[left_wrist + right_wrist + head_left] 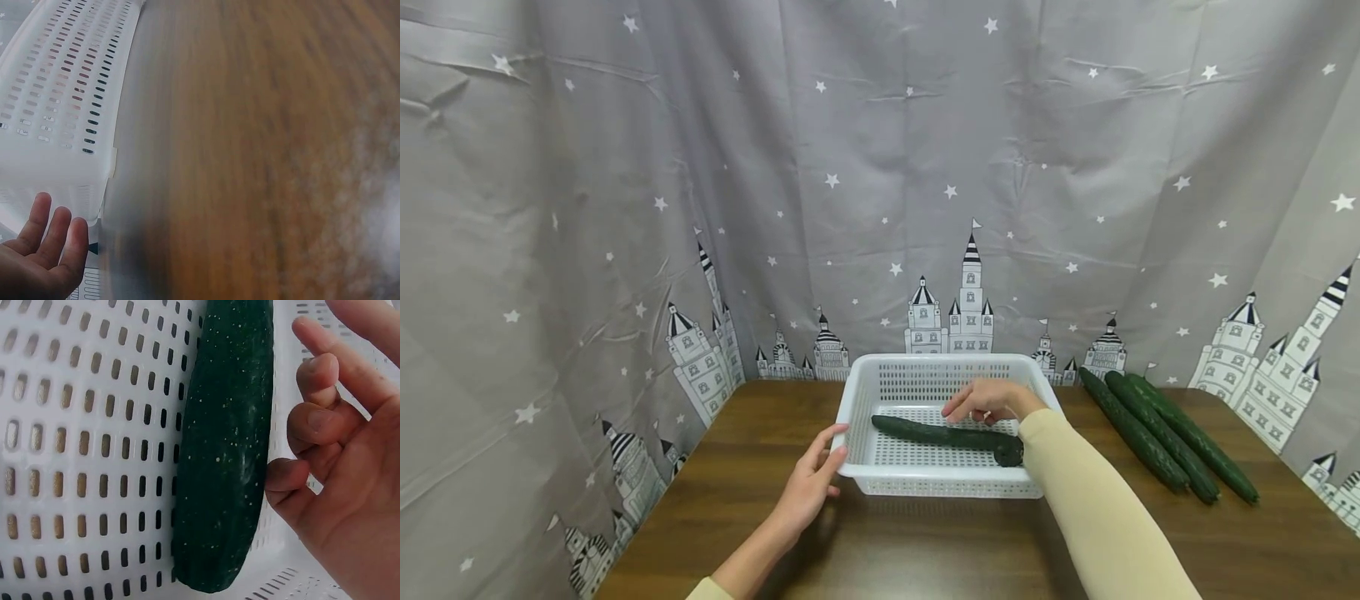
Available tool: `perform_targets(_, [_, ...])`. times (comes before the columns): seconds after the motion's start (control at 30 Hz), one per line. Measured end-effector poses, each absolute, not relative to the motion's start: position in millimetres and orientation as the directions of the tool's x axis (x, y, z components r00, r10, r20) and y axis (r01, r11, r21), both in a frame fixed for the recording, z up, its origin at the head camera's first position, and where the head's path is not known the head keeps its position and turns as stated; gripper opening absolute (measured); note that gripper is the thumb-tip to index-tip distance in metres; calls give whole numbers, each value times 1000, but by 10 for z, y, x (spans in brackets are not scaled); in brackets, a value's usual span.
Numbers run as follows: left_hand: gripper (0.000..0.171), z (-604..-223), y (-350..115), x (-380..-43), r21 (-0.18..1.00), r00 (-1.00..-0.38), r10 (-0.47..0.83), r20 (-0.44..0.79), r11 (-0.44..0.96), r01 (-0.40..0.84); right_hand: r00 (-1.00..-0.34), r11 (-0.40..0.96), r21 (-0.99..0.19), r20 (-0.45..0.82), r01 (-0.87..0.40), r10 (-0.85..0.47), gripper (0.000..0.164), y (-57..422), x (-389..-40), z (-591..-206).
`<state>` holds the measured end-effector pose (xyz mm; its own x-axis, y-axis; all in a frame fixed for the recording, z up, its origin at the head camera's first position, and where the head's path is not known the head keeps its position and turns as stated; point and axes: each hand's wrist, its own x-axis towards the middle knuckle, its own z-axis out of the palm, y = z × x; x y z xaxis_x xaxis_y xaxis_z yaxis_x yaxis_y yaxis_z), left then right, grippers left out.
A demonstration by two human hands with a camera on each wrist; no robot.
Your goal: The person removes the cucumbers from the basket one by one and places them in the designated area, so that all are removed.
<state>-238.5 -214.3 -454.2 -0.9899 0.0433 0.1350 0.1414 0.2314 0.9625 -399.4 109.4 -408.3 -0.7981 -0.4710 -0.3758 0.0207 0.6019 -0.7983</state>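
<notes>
A long dark green cucumber (pixel 936 434) lies in a white perforated plastic basket (pixel 940 487), stretching from its left side to the front right. At the right end a dark rounded shape shows, partly behind my sleeve. My right hand (pixel 988 400) is over the basket, just above the cucumber; in the right wrist view its loosely bent fingers (pixel 315 422) are beside the cucumber (pixel 228 444) and hold nothing. At the basket's left rim, my left hand (pixel 808 479) touches the front corner. The left wrist view has its fingers (pixel 53 237) extended by the basket wall (pixel 69 75).
Several more cucumbers (pixel 1165 433) lie side by side at the right of the brown wooden table (pixel 752 450), separate from the basket. A grey curtain (pixel 865 167) with white stars and castles hangs behind the table and along its left side.
</notes>
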Motion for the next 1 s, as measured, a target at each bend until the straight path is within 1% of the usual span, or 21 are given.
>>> perform_targets(0.27, [43,-4532,-2147,-2401,961,-989,41,142,233,148,-777,642,-765,-431,45,-459,34,1092,-4001,-4139])
perform_targets(0.4, [44,-4555,-2140,-2384,963,-989,46,141,226,148,-776,669,-742,-450,49,-442,37,1085,-3960,-4174])
perform_targets(0.53, [44,-4566,-2144,-2381,963,-989,47,141,223,148,-775,696,-717,-461,39,-432,40,1053,-3900,-4175])
perform_targets(0.73, [43,-4574,-2166,-2364,963,-990,42,132,232,138,-770,755,-656,-473,-17,-428,32,977,-3868,-4166])
perform_targets(0.87, [43,-4556,-2159,-2377,957,-989,44,141,249,148,-787,761,-647,-452,-35,-420,30,968,-3909,-4171])
perform_targets(1.0, [43,-4543,-2145,-2391,958,-989,45,140,246,147,-812,754,-656,-418,-40,-407,32,992,-3966,-4204])
